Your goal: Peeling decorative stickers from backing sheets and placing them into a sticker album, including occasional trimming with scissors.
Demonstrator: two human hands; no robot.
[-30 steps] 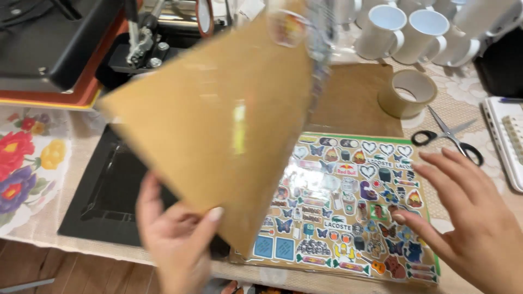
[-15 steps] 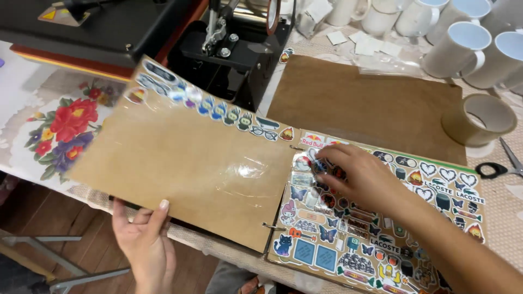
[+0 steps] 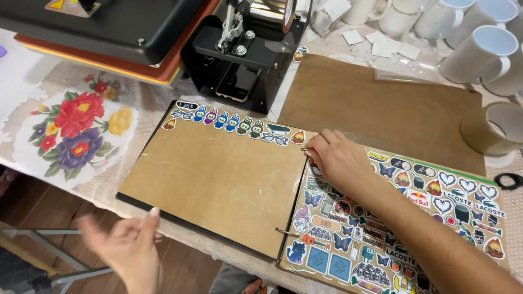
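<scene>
Sticker binder (image 3: 305,218) lies open flat on the table, right in front of the black heat press (image 3: 163,38). The brown page (image 3: 218,174) with one row of stickers along its top edge is already turned over to the binder's left side, so that flip looks done. Your right hand (image 3: 338,160) rests on the full sticker sheet (image 3: 425,218), fingers curled at the binder ring (image 3: 305,152), gripping nothing I can make out. Your left hand (image 3: 128,247) hangs open and blurry just off the binder's near edge, holding nothing.
</scene>
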